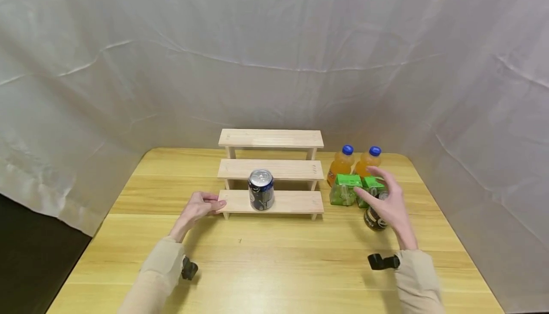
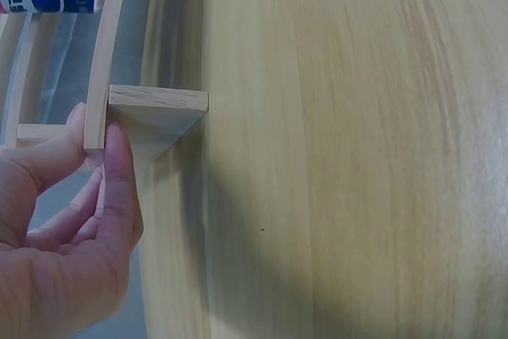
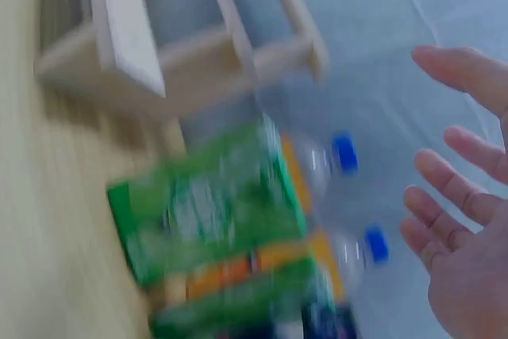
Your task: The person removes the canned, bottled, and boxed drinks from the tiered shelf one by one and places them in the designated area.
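Observation:
My left hand (image 1: 200,206) pinches the left end of the lowest board of a three-step wooden rack (image 1: 296,201); in the left wrist view the thumb lies on one face and fingers on the other. A dark blue soda can (image 1: 261,191) stands upright on that lowest step. To the right, my right hand (image 1: 389,205) hovers with fingers spread, holding nothing. It is above another dark can (image 1: 374,219), which it partly hides. Beside it stand two green drink cartons (image 1: 344,193), one partly behind the hand. The right wrist view is blurred.
Two orange juice bottles (image 1: 340,165) with blue caps stand behind the cartons. The wooden table (image 1: 274,266) ends at a grey curtain (image 1: 274,66) at the back and sides. A black area (image 1: 34,252) lies off the table's left edge.

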A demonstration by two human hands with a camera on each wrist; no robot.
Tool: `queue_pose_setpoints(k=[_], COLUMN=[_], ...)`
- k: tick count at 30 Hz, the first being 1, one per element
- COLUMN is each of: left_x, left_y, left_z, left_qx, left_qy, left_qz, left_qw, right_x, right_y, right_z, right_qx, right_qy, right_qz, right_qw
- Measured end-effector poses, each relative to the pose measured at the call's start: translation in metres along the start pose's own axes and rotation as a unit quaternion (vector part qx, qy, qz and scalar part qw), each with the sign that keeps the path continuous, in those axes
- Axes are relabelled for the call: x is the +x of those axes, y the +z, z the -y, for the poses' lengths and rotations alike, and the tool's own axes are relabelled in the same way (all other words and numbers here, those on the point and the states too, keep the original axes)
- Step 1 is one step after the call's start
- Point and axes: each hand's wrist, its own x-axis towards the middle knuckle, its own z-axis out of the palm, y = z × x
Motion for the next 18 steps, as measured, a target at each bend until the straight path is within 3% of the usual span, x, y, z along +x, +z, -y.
queue_pose_setpoints(k=[12,18], left_x=[0.002,0.001], left_y=[0.000,-0.001], left_z=[-0.001,-0.001], left_qx=[0.001,0.004], left_qy=[-0.011,-0.006], left_qz=[0.000,0.000], left_qw=[0.9999,1.0000], right_x=[0.022,0.025], right_y=[0.076,0.119], right_z=[0.052,0.071], right_qx=[0.085,0.082], right_qy=[-0.030,-0.030], right_qz=[0.108,0.156], right_qw=[0.9900,0.9839])
